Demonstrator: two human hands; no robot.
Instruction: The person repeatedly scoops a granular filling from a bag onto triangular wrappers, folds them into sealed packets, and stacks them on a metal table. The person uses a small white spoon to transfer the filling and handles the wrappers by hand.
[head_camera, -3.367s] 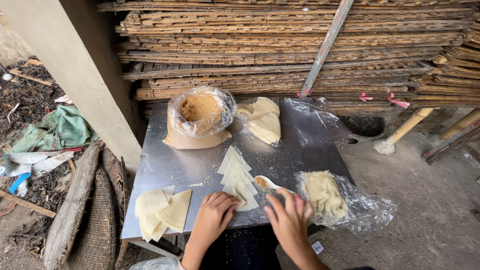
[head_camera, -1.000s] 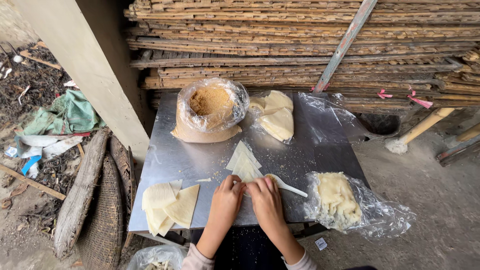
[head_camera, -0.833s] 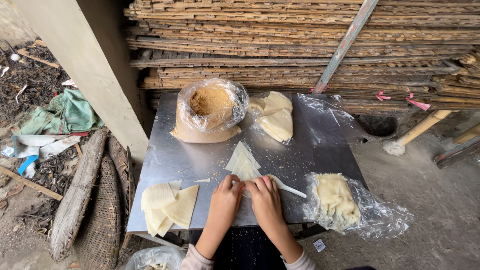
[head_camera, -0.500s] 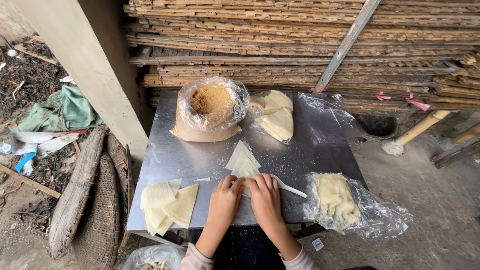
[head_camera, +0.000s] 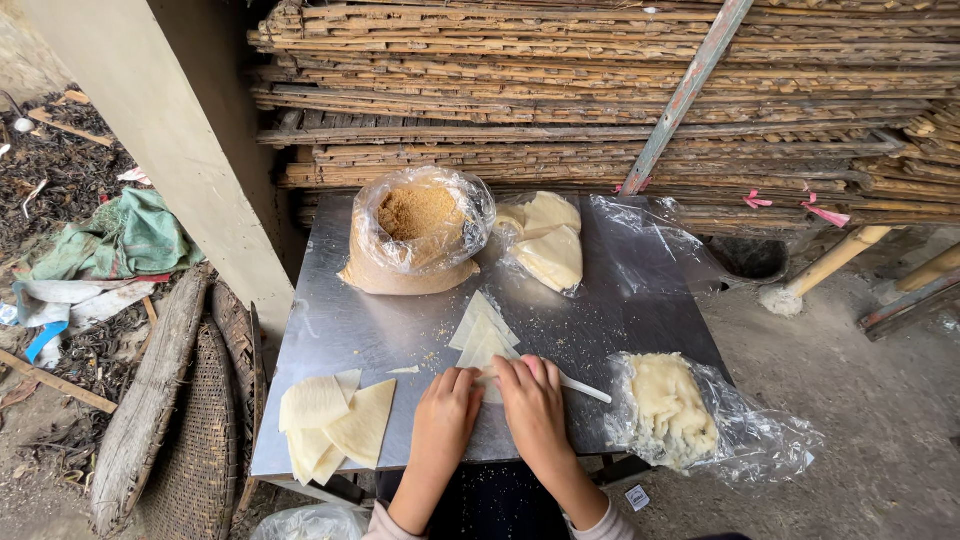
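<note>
**Both hands pressed on a pale wrapper at the near edge of a steel table**

Head view: the left hand (head_camera: 447, 402) and the right hand (head_camera: 533, 398) lie side by side, palms down, at the near middle of the metal table (head_camera: 340, 330). Their fingers are curled and pressed together over a thin pale wrapper (head_camera: 489, 376), which lies flat on the table under the fingertips. A white stick-like utensil (head_camera: 585, 388) pokes out to the right from beneath the right hand; whether that hand grips it cannot be told. Just beyond the hands, a small fan of triangular wrappers (head_camera: 481, 330) points toward the far side. At the near left corner lies a pile of folded pale pieces (head_camera: 335, 422). To the right, a clear bag of pale dough scraps (head_camera: 668, 408) hangs over the table's edge. On the far side stand a plastic bag of brown crumbly filling (head_camera: 418, 228) and, beside it, another bag of wrappers (head_camera: 546, 245). Stacked bamboo mats (head_camera: 600, 90) rise behind the table.
</note>
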